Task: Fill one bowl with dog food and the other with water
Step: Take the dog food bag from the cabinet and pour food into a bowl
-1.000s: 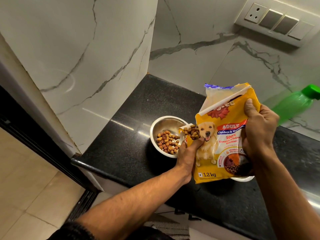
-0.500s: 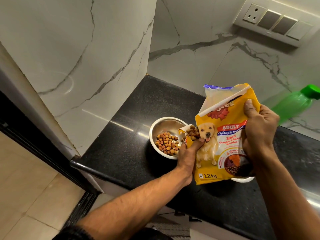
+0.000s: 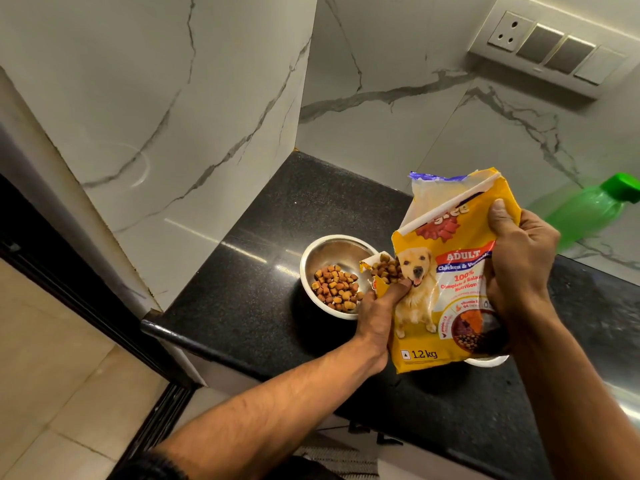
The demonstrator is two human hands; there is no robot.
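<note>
Gripping glossy yellow bag (image 3: 446, 271) — hands, round steel bowl (image 3: 332, 251), knobbly brown kibble (image 3: 334, 287)

yellow bag (image 3: 446, 306), seemingly green bottle (image 3: 585, 211)

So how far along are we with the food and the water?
Partly done: kibble covers the steel bowl floor. Both hands, left and right, tilt the food bag over it. Left: water from the green bottle into the second bowl.

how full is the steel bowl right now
Partly full: kibble covers only the near part of the steel bowl, with bare metal showing behind it.
</note>
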